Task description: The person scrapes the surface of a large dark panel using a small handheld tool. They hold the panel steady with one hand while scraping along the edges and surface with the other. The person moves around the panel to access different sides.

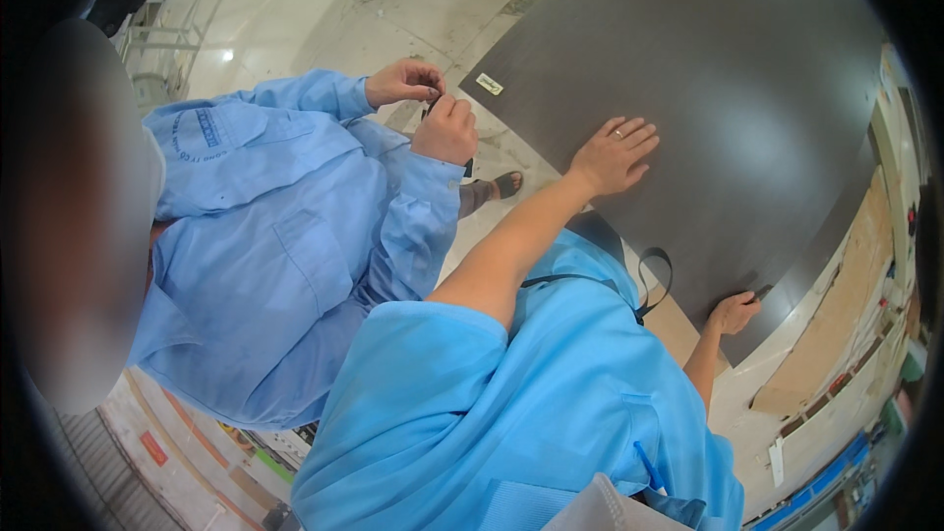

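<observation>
You are resting your left hand [614,159], outspread, on the dark board [723,128] stretching out before you, while your right hand [733,315] is gripping a small dark object [763,293] near its corner

A broad, flat, dark grey-brown panel [728,128], softly glossy, spans the frame's upper right. Near its lower end shows a small dark object [762,293], its kind unclear.

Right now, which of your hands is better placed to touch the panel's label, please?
Probably the left hand: it rests open on the dark panel, nearer the label than the right hand.
</observation>
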`<action>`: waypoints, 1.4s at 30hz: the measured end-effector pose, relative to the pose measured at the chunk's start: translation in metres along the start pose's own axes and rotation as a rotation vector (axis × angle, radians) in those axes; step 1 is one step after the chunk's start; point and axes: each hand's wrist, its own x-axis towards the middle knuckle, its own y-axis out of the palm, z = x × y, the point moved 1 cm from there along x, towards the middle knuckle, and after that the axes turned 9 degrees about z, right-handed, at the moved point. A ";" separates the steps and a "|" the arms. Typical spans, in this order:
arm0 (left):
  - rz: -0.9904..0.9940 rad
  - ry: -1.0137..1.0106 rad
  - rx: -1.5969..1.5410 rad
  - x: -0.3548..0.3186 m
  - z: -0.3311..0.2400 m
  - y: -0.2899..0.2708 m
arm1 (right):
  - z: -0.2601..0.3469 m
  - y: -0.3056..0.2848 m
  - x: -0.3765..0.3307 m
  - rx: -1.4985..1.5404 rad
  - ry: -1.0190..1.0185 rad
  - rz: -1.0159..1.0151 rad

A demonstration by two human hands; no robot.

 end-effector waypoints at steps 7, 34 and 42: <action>-0.064 0.010 -0.008 -0.001 0.000 0.003 | -0.001 0.000 -0.001 -0.004 0.028 0.016; -0.036 0.012 -0.019 -0.002 0.000 0.002 | 0.000 -0.002 -0.003 0.030 0.012 0.025; 0.032 -0.008 0.000 -0.001 0.000 0.005 | -0.002 0.002 -0.003 0.009 -0.037 -0.034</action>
